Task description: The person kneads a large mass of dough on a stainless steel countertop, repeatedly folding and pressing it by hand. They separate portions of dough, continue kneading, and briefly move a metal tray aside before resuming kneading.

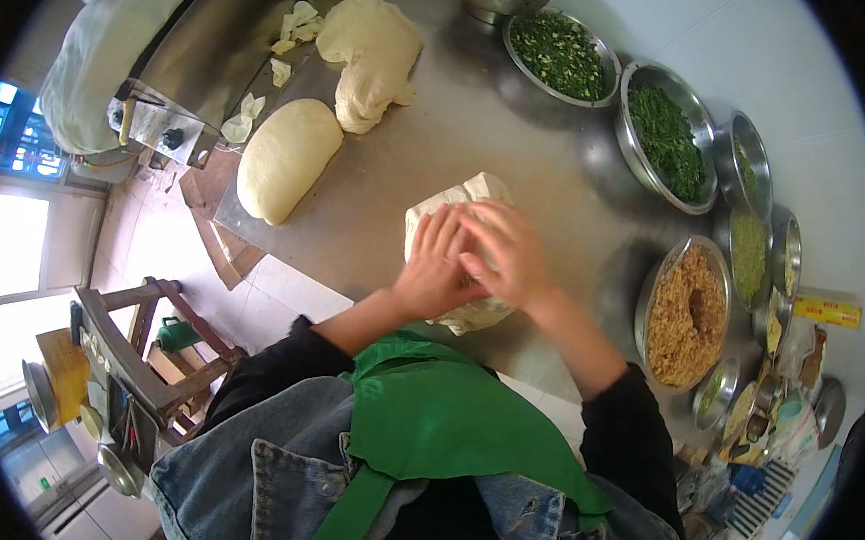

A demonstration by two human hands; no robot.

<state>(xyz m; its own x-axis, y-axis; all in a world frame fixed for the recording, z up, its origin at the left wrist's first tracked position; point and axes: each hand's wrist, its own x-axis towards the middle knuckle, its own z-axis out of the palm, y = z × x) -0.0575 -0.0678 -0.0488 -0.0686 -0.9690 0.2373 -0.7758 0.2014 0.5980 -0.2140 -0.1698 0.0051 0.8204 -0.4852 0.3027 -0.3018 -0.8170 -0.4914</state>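
A pale lump of dough (471,189) with a creased surface lies on the steel worktop (560,166) right in front of me. My left hand (435,266) is over the dough, palm down, its fingers stretched out close together. My right hand (510,254) is blurred, fingers spread, its tips overlapping the left fingertips. Between them the hands hide the middle of the dough, and whether the right palm touches it I cannot tell. To the left sits a smooth oval dough piece (290,158), with an uneven, stretched dough piece (372,55) beyond it.
Steel bowls line the right side: chopped greens with pale bits (560,57), plain chopped greens (667,143), a brown crumbly filling (685,318). Pale scraps (241,117) lie along the worktop's left edge. A wooden stool-like frame (148,355) stands on the floor at left.
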